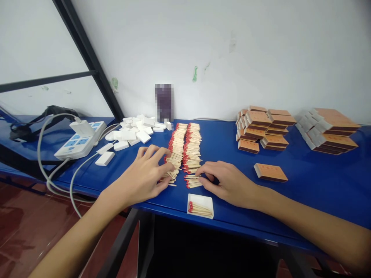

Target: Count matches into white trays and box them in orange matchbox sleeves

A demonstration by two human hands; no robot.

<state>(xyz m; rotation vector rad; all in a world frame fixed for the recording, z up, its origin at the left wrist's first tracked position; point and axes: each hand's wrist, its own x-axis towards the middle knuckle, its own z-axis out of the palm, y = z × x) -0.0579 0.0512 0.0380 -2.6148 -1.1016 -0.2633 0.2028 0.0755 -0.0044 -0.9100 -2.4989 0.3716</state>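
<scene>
Two long rows of red-headed matches run from the wall side toward the front, a left row point(177, 144) and a right row point(193, 144). My left hand point(147, 172) rests over the near end of the left row, its fingers curled on some matches. At the near end of the right row, my right hand point(227, 181) has thumb and forefinger at the tail ends of a small group of matches point(193, 181). A white inner tray point(207, 200) with several matches lies near the front edge, below my right hand.
White trays point(142, 127) are heaped at the back left, beside a power strip point(82, 141) with cables. Orange matchbox sleeves point(256, 117) stand stacked at the back right, another stack point(333, 127) further right. One matchbox point(271, 172) lies alone. A pixelated dark object point(164, 102) leans on the wall.
</scene>
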